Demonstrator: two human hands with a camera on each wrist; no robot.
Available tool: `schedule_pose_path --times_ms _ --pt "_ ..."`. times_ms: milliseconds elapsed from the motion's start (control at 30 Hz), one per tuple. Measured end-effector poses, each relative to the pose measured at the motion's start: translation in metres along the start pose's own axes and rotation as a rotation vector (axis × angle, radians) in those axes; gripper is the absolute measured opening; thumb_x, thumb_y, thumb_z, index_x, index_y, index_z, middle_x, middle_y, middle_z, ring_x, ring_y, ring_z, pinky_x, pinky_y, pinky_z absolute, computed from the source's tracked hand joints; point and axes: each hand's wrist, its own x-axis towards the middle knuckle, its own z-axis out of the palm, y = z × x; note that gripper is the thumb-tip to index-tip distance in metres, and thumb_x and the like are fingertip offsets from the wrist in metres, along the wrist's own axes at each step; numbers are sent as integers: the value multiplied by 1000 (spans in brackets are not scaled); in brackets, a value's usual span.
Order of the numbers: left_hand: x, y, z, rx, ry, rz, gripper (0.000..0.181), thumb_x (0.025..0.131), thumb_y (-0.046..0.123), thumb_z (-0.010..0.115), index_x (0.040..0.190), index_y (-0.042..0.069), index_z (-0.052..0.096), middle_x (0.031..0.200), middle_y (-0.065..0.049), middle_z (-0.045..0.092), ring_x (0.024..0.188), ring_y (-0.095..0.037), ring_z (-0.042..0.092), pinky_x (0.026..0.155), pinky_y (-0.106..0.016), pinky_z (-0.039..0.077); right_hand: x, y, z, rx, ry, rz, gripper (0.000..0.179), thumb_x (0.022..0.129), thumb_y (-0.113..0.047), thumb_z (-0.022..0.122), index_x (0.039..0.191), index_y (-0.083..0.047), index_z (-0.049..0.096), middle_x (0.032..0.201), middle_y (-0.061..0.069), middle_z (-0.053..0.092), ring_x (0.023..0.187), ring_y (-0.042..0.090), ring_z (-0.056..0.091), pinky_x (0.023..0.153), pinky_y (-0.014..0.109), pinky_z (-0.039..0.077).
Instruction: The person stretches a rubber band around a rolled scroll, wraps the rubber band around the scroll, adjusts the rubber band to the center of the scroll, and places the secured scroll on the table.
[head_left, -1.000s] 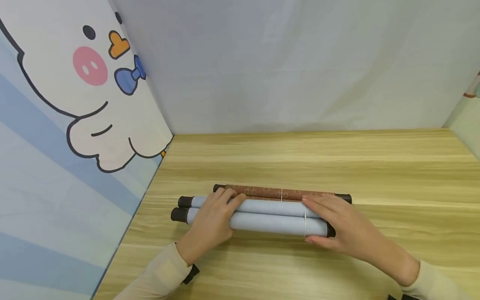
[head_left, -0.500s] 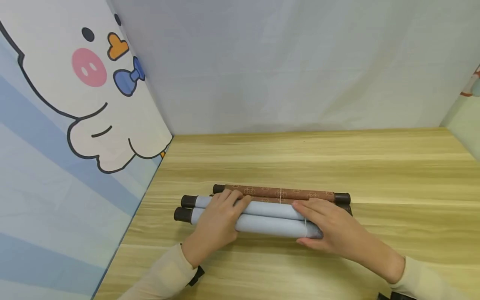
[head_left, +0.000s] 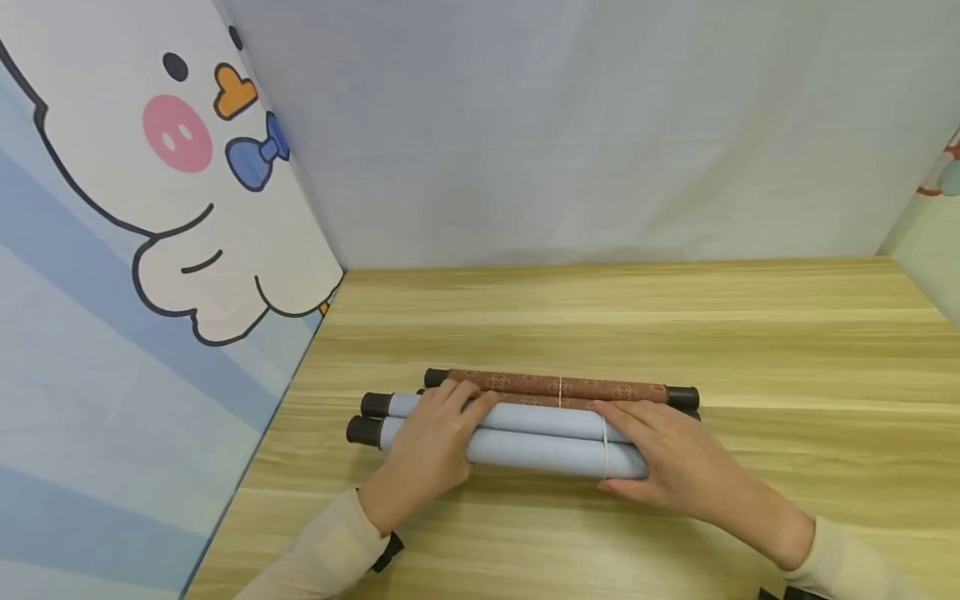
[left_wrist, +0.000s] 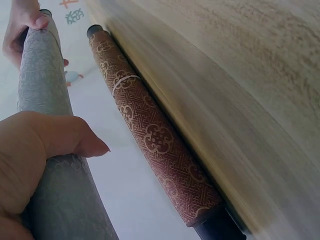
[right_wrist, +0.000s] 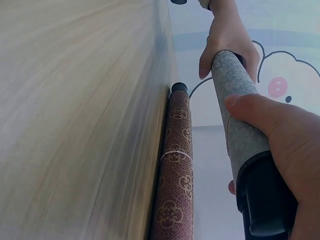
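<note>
Both hands hold a pale blue scroll (head_left: pixel 540 450), two parallel rolls with black end knobs, bound by a white string near its right end. My left hand (head_left: pixel 431 442) grips it left of the middle, fingers over the top; the thumb (left_wrist: pixel 75 132) wraps round a roll in the left wrist view. Around the right end curls my right hand (head_left: pixel 667 450), hiding the knobs there in the head view. Just behind lies a brown scroll (head_left: pixel 517 383) with a gold flower pattern, black knobs and its own white string; the blue one partly covers it.
Everything is over a light wood-grain table (head_left: pixel 637 325). A grey-white cloth backdrop (head_left: pixel 570 133) stands along the back edge. A panel with a cartoon bird (head_left: pixel 247 250) rises at the left, and a pale green panel (head_left: pixel 937 258) at the right.
The right hand has shifted slightly left along the blue scroll and now covers its right knob. The blue scroll's left end has moved a little right. The brown scroll stays in place.
</note>
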Motion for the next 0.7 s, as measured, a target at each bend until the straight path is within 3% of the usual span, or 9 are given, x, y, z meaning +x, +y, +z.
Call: schedule_pose_path --times_ms 100,233,400,700 --pt "0 -1 0 -16 -20 16 79 58 6 86 132 16 59 113 -2 62 99 -20 58 86 -38 52 -1 1 0 7 4 1 86 63 -50 88 130 -3 61 114 7 70 100 21 68 83 39 57" --pt "-2 -7 0 -49 -96 35 91 61 26 94 141 18 51 121 0 61 106 -19 58 93 -38 52 -3 4 0 18 20 -18 85 63 -50 88 129 -3 62 114 5 70 100 20 67 84 40 56" --pt "-10 -21 1 -83 -172 18 95 65 39 91 146 23 45 128 4 60 112 -18 58 100 -42 49 -6 6 -2 23 21 -34 83 66 -51 86 129 -3 62 114 6 70 100 21 67 85 43 56" --pt "-22 -41 -3 -153 -160 12 94 64 34 93 145 22 48 128 2 59 115 -20 58 101 -44 50 -8 5 -6 20 20 -23 79 70 -53 84 127 -3 63 114 6 70 100 21 68 83 41 56"
